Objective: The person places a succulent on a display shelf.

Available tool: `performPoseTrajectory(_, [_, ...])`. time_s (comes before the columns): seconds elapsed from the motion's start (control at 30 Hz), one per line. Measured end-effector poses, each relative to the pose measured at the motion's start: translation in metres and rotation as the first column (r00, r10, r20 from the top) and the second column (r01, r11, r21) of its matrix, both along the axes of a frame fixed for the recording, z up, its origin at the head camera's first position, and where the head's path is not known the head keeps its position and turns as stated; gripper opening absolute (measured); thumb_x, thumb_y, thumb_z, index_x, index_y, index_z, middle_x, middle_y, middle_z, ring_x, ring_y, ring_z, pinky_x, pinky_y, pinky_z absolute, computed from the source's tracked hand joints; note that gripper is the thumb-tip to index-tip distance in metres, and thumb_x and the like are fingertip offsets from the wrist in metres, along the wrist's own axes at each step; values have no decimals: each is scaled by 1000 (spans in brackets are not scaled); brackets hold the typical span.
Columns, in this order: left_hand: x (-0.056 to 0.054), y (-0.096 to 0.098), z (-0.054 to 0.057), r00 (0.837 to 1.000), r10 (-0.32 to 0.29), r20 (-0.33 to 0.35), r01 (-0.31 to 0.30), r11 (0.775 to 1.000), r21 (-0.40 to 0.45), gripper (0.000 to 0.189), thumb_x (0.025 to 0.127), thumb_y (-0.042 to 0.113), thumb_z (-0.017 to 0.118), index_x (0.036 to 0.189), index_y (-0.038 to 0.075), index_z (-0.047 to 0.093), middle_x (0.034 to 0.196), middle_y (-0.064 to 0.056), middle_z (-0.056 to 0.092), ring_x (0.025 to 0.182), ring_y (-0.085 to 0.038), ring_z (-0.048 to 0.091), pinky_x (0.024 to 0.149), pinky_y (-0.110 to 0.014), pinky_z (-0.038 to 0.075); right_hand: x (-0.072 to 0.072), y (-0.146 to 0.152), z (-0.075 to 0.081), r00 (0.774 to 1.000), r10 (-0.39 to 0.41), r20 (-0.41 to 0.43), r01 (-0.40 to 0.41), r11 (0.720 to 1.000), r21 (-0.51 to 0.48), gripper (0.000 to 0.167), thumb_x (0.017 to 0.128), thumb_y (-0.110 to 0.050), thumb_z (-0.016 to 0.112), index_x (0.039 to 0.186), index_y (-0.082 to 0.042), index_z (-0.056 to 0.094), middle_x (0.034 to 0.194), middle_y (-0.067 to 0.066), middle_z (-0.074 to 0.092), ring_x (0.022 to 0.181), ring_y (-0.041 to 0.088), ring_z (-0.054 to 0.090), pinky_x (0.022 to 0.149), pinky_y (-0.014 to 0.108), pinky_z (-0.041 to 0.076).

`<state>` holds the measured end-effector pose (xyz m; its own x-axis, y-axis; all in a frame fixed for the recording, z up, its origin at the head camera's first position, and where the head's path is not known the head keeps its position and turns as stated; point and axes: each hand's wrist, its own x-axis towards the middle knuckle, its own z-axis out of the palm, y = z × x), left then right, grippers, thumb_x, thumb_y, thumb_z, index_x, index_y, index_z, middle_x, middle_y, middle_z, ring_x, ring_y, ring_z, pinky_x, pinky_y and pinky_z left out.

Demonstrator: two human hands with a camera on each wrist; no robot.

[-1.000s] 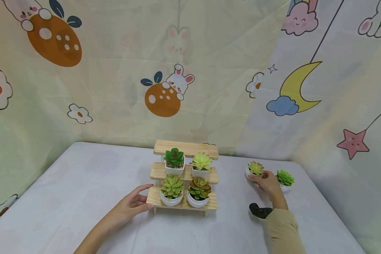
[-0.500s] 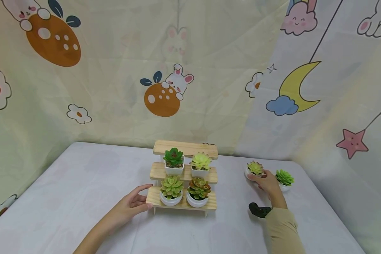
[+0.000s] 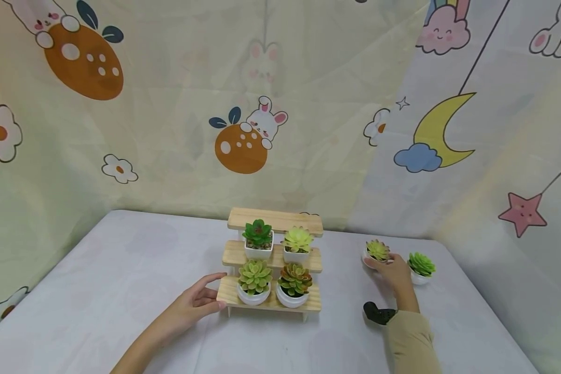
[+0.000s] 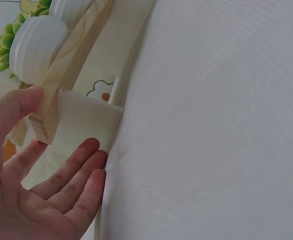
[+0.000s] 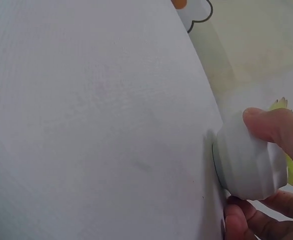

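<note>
At the left end of a three-tier wooden display stand (image 3: 273, 304), my left hand (image 3: 184, 311) pinches the lowest board. In the left wrist view the thumb (image 4: 29, 100) lies on the board's edge, and the other fingers spread below, beside the stand's white leg (image 4: 89, 112). Over on the right, my right hand (image 3: 392, 272) grips a small potted succulent (image 3: 377, 250) with pink-tipped leaves. Its white ribbed pot (image 5: 249, 160) is held between thumb and fingers, tilted in the right wrist view, close to the tabletop; whether it touches, I cannot tell.
Two succulents in round pots, one green (image 3: 254, 278) and one reddish (image 3: 295, 280), stand on the lowest board. Square-potted ones, dark green (image 3: 258, 236) and pale (image 3: 297, 241), sit one tier up. Another green succulent (image 3: 421, 265) is right of my right hand. A black object (image 3: 378, 313) is beside that wrist.
My right wrist and sleeve have shifted slightly left, and the black object with them. The head view has moved a little. Both hands keep their hold.
</note>
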<state>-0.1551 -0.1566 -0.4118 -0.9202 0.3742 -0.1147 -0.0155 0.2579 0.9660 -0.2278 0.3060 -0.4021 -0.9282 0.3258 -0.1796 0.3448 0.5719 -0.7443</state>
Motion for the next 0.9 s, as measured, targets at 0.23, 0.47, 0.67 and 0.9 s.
performPoseTrajectory(0.23, [0,0,0,1000,-2,0,2,1000,4,67,87,27,65,144,17,31,111,-14,58,100,-19,59,84,-31,47,2,0,-5,1000,3,-9,-3,999,33,94,84,-49,62,141,13,18,133,34,35,123,45,35,101,54,32])
performPoseTrajectory(0.47, [-1,0,-1,1000,0,6,0,1000,3,67,87,28,66,144,19,32,111,-13,59,99,-18,59,83,-31,48,7,0,-7,1000,6,-11,-6,999,48,98,82,-54,62,142,11,18,132,31,36,122,43,36,99,53,33])
performPoseTrajectory(0.67, [-1,0,-1,1000,6,9,-6,1000,2,67,87,28,66,144,19,32,111,-13,58,99,-18,59,83,-31,48,11,-1,-6,999,15,-36,-15,1000,15,101,82,-55,62,143,10,14,134,30,34,122,41,36,100,53,33])
performPoseTrajectory(0.9, [-1,-1,-1,1000,3,13,-3,1000,9,67,87,28,66,144,18,31,111,-13,59,99,-19,60,84,-32,48,15,-4,-7,998,13,-69,-14,1000,-17,101,82,-50,64,144,10,11,137,30,32,124,40,34,101,52,32])
